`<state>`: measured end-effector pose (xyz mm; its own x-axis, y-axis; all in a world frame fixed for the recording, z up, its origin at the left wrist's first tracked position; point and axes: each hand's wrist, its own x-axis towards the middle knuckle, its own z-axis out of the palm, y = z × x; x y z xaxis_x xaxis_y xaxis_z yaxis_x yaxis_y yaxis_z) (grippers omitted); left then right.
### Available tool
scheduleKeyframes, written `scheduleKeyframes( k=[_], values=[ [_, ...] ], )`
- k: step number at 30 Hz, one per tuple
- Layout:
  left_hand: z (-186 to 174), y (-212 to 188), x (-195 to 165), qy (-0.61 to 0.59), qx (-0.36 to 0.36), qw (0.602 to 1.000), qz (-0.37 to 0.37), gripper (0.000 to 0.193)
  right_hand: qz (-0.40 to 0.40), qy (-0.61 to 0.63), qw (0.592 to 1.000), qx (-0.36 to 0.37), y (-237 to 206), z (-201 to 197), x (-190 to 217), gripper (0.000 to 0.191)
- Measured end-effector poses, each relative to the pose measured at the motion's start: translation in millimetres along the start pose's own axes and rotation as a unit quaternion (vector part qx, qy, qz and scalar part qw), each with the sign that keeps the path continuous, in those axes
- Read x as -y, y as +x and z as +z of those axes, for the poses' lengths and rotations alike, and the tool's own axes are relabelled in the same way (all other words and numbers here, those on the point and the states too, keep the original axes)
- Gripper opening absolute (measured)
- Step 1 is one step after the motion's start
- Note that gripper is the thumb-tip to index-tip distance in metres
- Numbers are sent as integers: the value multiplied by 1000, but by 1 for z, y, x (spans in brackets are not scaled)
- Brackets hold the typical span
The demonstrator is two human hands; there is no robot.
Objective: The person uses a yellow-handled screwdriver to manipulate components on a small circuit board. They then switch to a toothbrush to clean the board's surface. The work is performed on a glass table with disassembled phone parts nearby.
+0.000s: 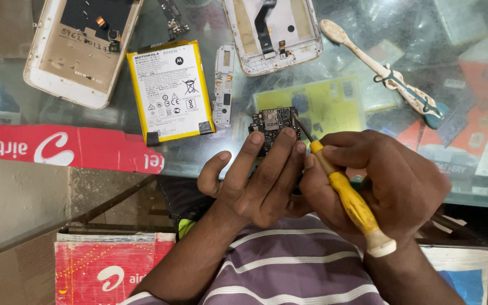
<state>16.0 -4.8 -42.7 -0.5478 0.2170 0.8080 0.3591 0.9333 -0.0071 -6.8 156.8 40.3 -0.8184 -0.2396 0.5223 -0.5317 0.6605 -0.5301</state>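
My left hand (258, 181) holds a small dark circuit board (273, 125) upright above the front edge of a glass counter (210, 152), fingers pinching its lower part. My right hand (385, 186) grips a yellow-handled screwdriver (348, 197); its thin metal tip rests against the board's right edge. Both hands are close together, nearly touching, over my striped shirt.
On the counter lie a yellow-edged flat battery (170, 90), a white phone back shell (80, 48) at the far left, an opened white phone frame (272, 34), a narrow white plastic part (223, 85) and a worn toothbrush (385, 73). A red cardboard strip (66, 148) lines the counter's left edge; red boxes (114, 271) sit below.
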Motion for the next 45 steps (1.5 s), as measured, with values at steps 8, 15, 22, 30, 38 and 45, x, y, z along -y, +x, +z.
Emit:
scheduleKeyframes(
  k=[8,15,22,30,38,45],
  values=[
    [-1,0,0,-16,5,1000,-2,32,8,16,1000,0,-1,0,-2,22],
    [0,-1,-2,-17,1,1000,-13,34,6,21,1000,8,1,-1,-1,22],
    [-2,-2,0,-11,9,1000,0,30,12,19,1000,1,0,-1,-1,22],
    [-1,-1,-1,-3,9,1000,-8,32,16,15,1000,8,2,-2,1,24],
    [-1,-1,-1,-15,4,1000,-3,44,23,25,999,4,3,-3,2,21],
    [-1,-1,-1,-11,10,1000,-5,36,15,36,999,-4,3,-1,-1,20]
  ],
)
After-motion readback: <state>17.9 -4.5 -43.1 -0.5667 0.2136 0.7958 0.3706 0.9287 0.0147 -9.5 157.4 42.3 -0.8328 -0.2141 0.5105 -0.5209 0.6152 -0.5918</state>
